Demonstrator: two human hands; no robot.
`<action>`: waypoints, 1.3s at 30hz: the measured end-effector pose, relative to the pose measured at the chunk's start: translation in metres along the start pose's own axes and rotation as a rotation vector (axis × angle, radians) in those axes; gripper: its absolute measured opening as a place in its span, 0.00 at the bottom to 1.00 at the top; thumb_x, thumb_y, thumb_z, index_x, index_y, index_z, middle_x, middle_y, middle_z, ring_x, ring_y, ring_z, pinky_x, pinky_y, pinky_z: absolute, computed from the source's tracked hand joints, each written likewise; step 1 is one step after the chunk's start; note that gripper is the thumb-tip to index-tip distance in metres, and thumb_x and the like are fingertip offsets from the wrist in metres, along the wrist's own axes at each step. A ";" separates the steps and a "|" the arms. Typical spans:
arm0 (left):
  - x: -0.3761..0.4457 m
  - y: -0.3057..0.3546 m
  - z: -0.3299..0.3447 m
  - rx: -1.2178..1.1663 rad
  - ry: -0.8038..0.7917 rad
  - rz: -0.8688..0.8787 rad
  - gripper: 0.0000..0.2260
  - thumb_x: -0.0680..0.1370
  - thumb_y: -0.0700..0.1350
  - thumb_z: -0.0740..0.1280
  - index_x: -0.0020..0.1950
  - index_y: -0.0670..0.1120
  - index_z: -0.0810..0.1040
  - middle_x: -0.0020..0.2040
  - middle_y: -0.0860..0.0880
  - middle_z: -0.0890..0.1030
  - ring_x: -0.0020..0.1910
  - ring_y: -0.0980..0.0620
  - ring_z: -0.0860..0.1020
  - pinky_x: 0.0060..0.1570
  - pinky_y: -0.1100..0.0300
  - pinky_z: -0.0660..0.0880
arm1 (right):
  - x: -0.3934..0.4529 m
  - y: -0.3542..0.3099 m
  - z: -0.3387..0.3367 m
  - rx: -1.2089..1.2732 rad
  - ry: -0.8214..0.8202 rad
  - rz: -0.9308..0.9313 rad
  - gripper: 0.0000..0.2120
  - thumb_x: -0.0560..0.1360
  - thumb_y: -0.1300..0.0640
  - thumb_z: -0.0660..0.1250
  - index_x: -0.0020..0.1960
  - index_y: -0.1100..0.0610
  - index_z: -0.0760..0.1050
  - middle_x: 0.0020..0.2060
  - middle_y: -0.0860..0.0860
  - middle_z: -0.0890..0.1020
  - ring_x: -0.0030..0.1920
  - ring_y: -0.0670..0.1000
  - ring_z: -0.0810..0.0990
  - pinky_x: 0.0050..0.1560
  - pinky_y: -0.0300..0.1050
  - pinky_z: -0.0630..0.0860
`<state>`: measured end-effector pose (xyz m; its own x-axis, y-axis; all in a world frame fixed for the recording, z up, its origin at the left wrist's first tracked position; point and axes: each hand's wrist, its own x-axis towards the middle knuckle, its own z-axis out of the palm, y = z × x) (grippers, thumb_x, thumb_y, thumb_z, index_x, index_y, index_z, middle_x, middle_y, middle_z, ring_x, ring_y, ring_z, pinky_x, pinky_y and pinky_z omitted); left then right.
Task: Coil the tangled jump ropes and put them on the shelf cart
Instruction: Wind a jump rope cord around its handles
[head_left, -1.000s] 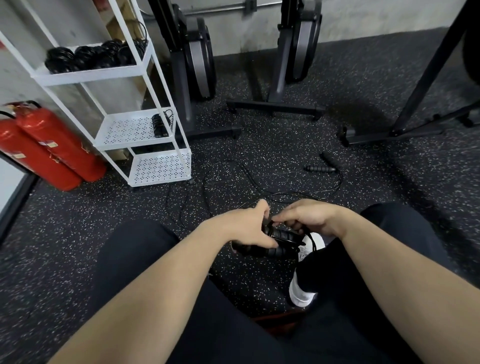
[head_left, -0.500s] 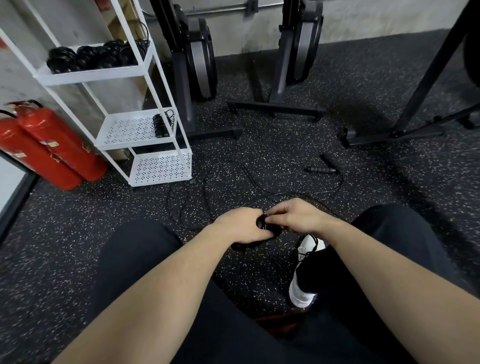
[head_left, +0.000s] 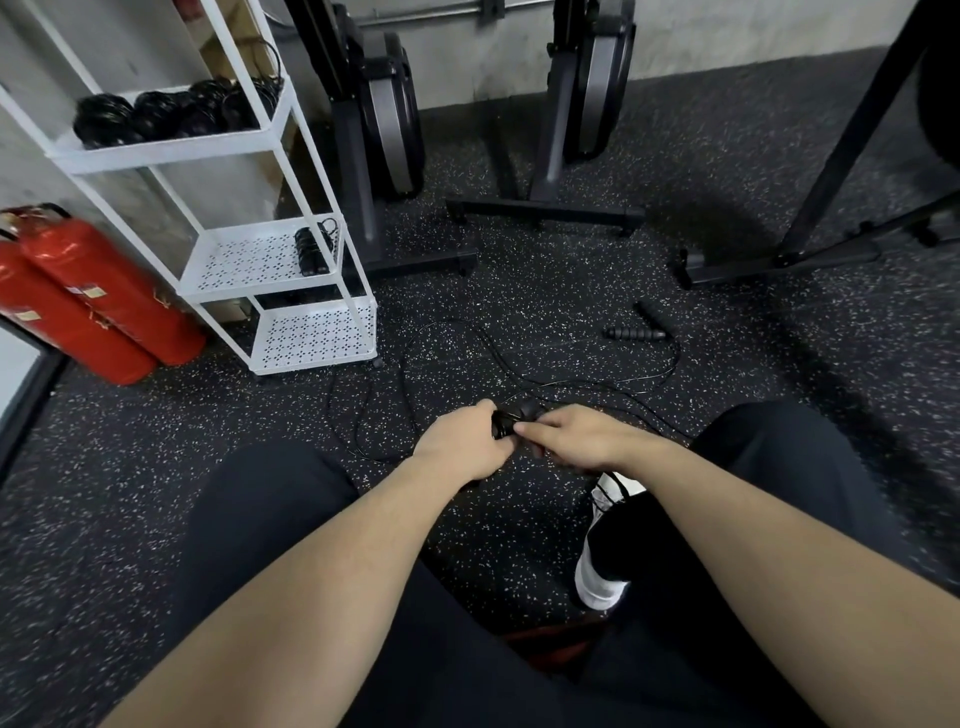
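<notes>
Both hands, left hand (head_left: 464, 441) and right hand (head_left: 576, 435), clasp a coiled jump rope (head_left: 511, 420), the shelf cart (head_left: 291, 270) standing up-left, nearer the left.

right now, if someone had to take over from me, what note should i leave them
Left hand: shut on the rope bundle.
Right hand: pinching the same bundle from the other side.
Cart: coiled ropes fill the top shelf; one coil lies on the middle shelf; the bottom shelf holds none.
Floor: a loose cord trails from the bundle in loops, and two handles lie apart from the hands.
Done: several ropes coiled and shelved.
Left: finish winding this one, shelve it, then deal with the handles and cord on the floor.
</notes>
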<state>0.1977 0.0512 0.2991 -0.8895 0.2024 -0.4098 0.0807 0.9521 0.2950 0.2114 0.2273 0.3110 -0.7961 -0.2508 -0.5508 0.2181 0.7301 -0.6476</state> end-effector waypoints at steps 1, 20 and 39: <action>0.000 0.000 0.000 -0.003 0.004 -0.015 0.16 0.82 0.60 0.63 0.61 0.49 0.72 0.48 0.51 0.77 0.45 0.48 0.77 0.40 0.55 0.72 | -0.001 0.000 -0.001 0.010 0.012 -0.026 0.20 0.82 0.39 0.60 0.40 0.51 0.76 0.28 0.45 0.73 0.27 0.46 0.69 0.30 0.42 0.65; 0.006 -0.025 -0.014 -1.018 -0.140 -0.255 0.16 0.80 0.47 0.72 0.66 0.53 0.75 0.56 0.42 0.83 0.49 0.39 0.85 0.39 0.42 0.84 | -0.016 -0.013 -0.008 0.155 0.019 -0.076 0.20 0.85 0.41 0.55 0.45 0.52 0.76 0.31 0.46 0.73 0.30 0.46 0.69 0.32 0.38 0.67; -0.018 -0.008 -0.047 -1.597 -0.284 0.000 0.15 0.83 0.48 0.66 0.68 0.46 0.74 0.57 0.40 0.85 0.49 0.41 0.85 0.39 0.48 0.83 | -0.009 0.001 -0.017 0.462 0.035 -0.205 0.17 0.84 0.43 0.60 0.42 0.53 0.73 0.26 0.44 0.66 0.27 0.46 0.63 0.31 0.39 0.61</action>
<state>0.1925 0.0294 0.3447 -0.7672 0.4086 -0.4944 -0.6054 -0.2068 0.7686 0.2096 0.2415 0.3244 -0.8655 -0.3319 -0.3751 0.2760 0.3090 -0.9102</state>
